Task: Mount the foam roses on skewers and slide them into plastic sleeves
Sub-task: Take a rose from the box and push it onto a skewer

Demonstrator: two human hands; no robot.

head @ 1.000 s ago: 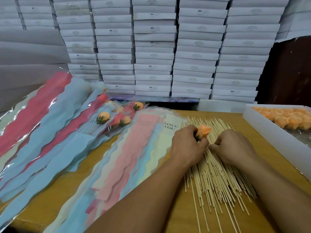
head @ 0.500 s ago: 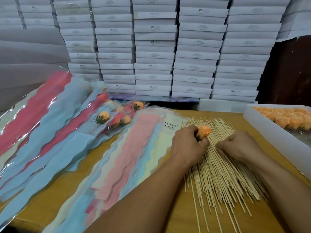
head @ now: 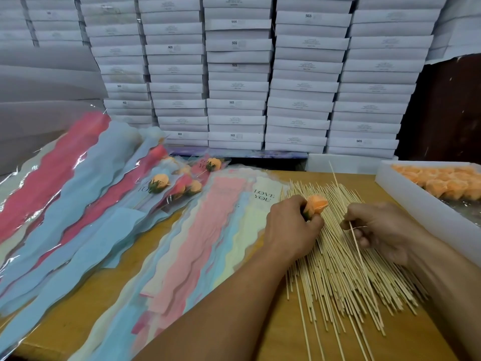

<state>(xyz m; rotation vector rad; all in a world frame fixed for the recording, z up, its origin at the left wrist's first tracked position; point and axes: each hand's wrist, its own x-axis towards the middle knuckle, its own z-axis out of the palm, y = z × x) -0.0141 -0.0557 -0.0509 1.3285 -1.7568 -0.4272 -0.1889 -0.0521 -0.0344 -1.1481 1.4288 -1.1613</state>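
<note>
My left hand (head: 292, 225) grips an orange foam rose (head: 316, 205) by its green base, above the spread pile of wooden skewers (head: 335, 269). My right hand (head: 382, 230) pinches a single skewer (head: 338, 186), lifted off the pile with its far tip pointing away and up. A stack of empty pastel plastic sleeves (head: 216, 230), the top one printed "LOVE YOU", lies left of the skewers. Several sleeved roses (head: 160, 182) lie further left at the back.
A white tray (head: 416, 201) holding several orange roses stands at the right edge of the wooden table (head: 322, 342). Red and blue sleeves (head: 65, 183) fan out at the far left. Stacked white boxes (head: 239, 74) form a wall behind the table.
My right hand has drawn back to the right and raised one skewer out of the pile. My left hand with the rose has stayed in place.
</note>
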